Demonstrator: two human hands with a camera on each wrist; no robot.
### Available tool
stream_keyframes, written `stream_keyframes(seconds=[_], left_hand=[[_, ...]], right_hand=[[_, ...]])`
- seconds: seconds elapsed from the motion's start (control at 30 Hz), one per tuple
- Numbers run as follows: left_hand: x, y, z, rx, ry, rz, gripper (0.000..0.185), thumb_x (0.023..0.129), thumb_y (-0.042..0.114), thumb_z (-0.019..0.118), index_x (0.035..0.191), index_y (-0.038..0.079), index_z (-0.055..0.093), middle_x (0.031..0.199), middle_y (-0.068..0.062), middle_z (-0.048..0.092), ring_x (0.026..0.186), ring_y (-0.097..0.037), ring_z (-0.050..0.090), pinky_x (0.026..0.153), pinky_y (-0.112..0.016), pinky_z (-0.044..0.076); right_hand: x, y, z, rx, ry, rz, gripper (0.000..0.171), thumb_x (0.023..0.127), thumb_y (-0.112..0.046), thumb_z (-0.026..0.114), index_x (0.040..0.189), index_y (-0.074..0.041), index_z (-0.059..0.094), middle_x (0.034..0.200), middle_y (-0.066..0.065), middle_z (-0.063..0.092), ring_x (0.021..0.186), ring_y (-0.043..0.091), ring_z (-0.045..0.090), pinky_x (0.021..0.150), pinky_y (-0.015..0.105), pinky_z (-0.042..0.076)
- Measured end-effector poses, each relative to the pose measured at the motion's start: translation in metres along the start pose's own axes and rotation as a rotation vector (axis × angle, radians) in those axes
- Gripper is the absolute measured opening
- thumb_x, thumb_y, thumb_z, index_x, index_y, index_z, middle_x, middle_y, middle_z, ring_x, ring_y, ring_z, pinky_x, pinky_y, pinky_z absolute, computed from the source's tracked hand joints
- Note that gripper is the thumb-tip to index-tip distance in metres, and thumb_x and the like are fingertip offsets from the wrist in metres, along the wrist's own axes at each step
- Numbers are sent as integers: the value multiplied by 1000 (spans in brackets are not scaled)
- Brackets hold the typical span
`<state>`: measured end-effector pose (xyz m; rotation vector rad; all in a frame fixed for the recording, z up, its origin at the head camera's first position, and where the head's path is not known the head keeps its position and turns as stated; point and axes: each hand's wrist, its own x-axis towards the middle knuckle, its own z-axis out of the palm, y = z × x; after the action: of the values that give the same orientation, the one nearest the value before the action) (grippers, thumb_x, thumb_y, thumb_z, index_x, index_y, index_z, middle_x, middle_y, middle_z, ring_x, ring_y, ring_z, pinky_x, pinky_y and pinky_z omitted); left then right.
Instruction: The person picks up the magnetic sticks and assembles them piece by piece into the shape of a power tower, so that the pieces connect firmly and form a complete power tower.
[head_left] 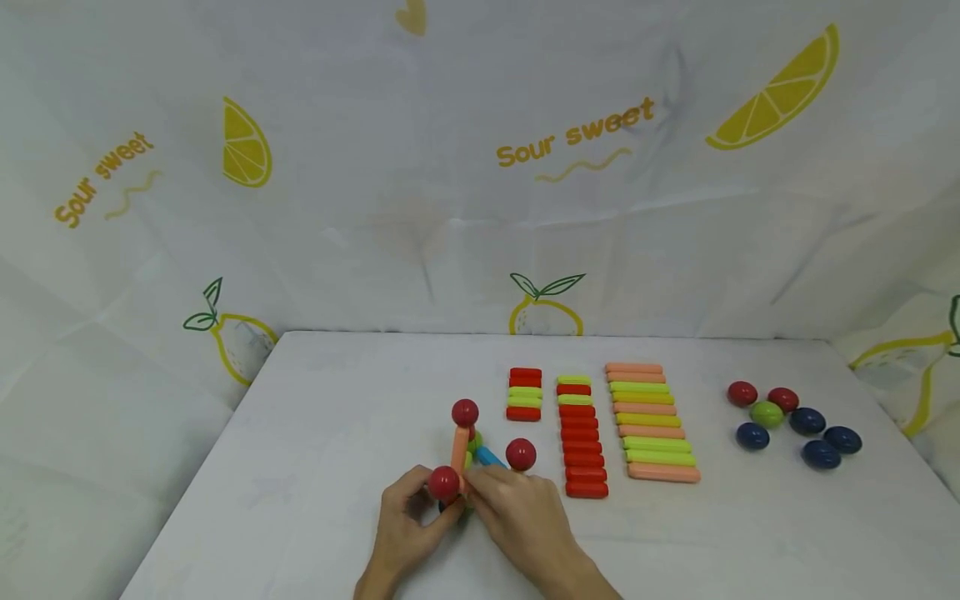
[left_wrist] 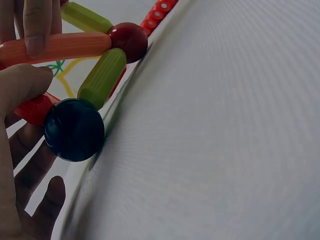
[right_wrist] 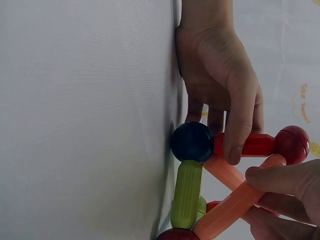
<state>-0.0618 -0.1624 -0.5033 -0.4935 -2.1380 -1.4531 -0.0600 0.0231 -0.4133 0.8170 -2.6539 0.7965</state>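
Observation:
A small frame of magnetic sticks and balls (head_left: 467,454) stands on the white table (head_left: 315,433), near its front. It has three red balls (head_left: 465,412), an upright orange stick (head_left: 459,450) and a blue stick (head_left: 491,457). My left hand (head_left: 431,508) pinches a red stick (right_wrist: 250,145) that joins a dark blue ball (right_wrist: 192,141) on the table to a red ball (right_wrist: 293,144). My right hand (head_left: 476,483) pinches an orange stick (right_wrist: 235,202) of the frame. A green stick (left_wrist: 102,77) runs from the dark blue ball (left_wrist: 75,129) to another red ball (left_wrist: 128,40).
Three rows of loose red, green and orange sticks (head_left: 581,437) lie right of the frame. Further right sits a cluster of red, green and dark blue balls (head_left: 795,425). A lemon-print cloth (head_left: 570,142) walls the table's back and sides.

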Motion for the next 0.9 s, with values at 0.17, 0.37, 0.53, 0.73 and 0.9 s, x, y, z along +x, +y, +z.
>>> stream_keyframes(seconds=[0.17, 0.37, 0.53, 0.73, 0.9], left_hand=[[0, 2, 0, 6, -2, -23, 27, 76, 0, 83, 92, 17, 71, 75, 0, 66, 64, -13, 55, 54, -21, 47], [-1, 1, -1, 12, -23, -77, 27, 78, 2, 83, 93, 19, 70, 77, 3, 69, 66, -12, 55, 57, -21, 49], [0, 2, -1, 8, -19, -142, 28, 78, 3, 84, 93, 21, 69, 78, 5, 70, 66, -12, 58, 57, -23, 52], [1, 4, 0, 7, 7, -108, 29, 76, 1, 85, 92, 19, 69, 77, 1, 69, 65, -13, 58, 56, -25, 51], [1, 7, 1, 1, 13, -130, 29, 76, 2, 85, 93, 20, 69, 78, 1, 70, 66, -13, 58, 56, -25, 51]], right_hand=[[-1, -1, -4, 19, 48, -14, 29, 81, -22, 87, 108, -17, 80, 91, -6, 80, 76, 6, 74, 63, 11, 53], [-5, 17, -20, 213, 417, -1, 30, 68, -12, 94, 92, -12, 77, 67, -10, 61, 59, -1, 50, 53, 8, 44], [-4, 43, -34, 349, 257, 242, 58, 69, -19, 95, 117, -10, 62, 90, -3, 62, 77, 9, 58, 63, 20, 54], [-4, 64, -31, 472, -163, 351, 44, 81, -17, 86, 122, -9, 71, 111, 5, 76, 91, 20, 73, 76, 26, 62], [-3, 65, -23, 498, -200, 340, 30, 84, -11, 83, 113, -8, 76, 102, 4, 79, 88, 18, 75, 75, 28, 63]])
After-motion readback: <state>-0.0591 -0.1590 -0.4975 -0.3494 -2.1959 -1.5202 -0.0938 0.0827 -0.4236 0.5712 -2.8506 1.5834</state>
